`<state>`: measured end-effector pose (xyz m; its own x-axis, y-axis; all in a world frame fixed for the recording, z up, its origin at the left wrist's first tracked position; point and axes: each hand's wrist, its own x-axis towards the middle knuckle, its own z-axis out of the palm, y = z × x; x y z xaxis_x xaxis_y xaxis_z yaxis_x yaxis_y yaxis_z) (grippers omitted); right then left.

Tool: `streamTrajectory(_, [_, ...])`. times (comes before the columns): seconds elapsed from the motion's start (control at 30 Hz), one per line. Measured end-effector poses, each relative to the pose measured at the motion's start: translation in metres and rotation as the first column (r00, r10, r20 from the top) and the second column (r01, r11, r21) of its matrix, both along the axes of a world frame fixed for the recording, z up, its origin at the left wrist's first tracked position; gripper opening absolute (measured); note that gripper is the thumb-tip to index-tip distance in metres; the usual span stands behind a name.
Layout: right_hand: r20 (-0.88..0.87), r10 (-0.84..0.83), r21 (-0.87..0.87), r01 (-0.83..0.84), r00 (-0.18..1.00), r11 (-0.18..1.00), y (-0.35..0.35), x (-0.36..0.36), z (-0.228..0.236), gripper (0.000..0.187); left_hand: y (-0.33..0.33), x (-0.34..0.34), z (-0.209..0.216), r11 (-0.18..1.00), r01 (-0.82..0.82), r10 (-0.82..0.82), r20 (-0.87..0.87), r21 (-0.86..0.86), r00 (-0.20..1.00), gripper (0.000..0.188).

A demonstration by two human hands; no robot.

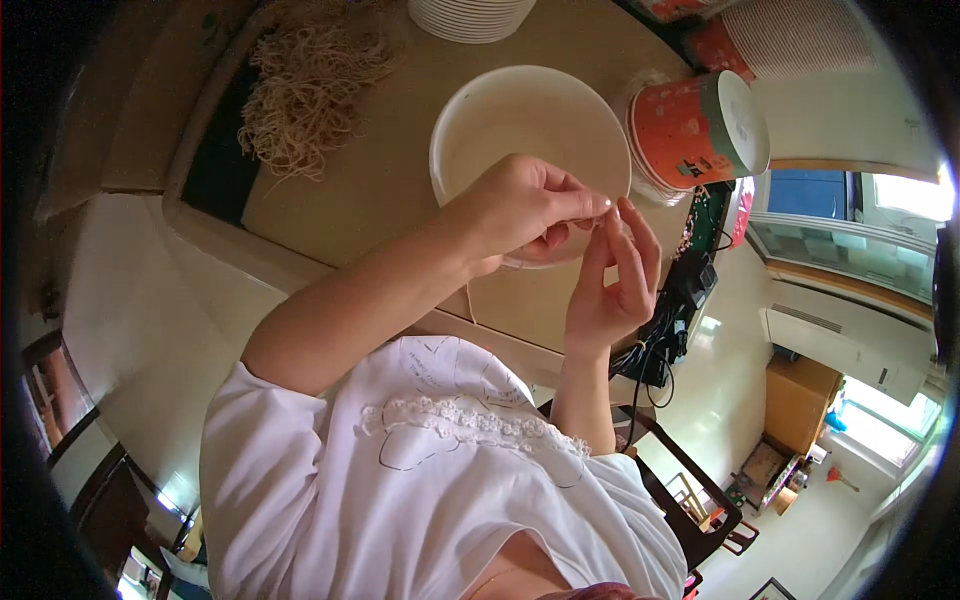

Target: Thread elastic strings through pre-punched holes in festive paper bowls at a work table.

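My left hand (pixel 525 208) is closed, thumb and fingers pinched together above the near right part of a white round tub (pixel 480 120). From below its palm hangs a thin pale string (pixel 471 302), reaching down past the table edge. My right hand (pixel 620 270) meets it from the right, thumb and index fingertips pinched against the left fingertips, the other fingers bent. Whatever lies between the touching fingertips is too small to make out. A tangled heap of beige string (pixel 310 95) lies on the table to the left of the tub.
Upturned orange and green paper tubs (pixel 690 130) are stacked right of the white tub. White bowls (pixel 472 18) are stacked at the far edge, more tubs (pixel 790 40) at the far right. Power adapters with black cables (pixel 680 300) line the table's right side. A dark wooden chair (pixel 695 480) stands beside me.
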<state>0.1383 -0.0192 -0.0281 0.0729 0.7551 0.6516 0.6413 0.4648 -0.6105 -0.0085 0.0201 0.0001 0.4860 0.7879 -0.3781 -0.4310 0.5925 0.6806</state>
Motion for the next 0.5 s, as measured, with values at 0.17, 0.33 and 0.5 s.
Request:
streamTrajectory(0.17, [-0.154, 0.045, -0.106, -0.062, 0.987, 0.992, -0.006, 0.001, 0.005, 0.023, -0.006, 0.005, -0.006, 0.938, -0.017, 0.127, -0.298, 0.346, 0.946, 0.013])
streamTrajectory(0.33, [-0.404, 0.084, -0.306, -0.221, 0.911, 0.926, -0.001, 0.013, 0.010, 0.012, -0.010, -0.002, -0.001, 0.837, 0.140, 0.156, -0.475, 0.529, 0.866, 0.012])
streamTrajectory(0.5, [-0.467, 0.092, -0.321, -0.266, 0.879, 0.909, 0.001, 0.015, 0.001, 0.009, -0.011, 0.001, 0.000, 0.912, -0.023, 0.177, -0.341, 0.409, 0.923, 0.011])
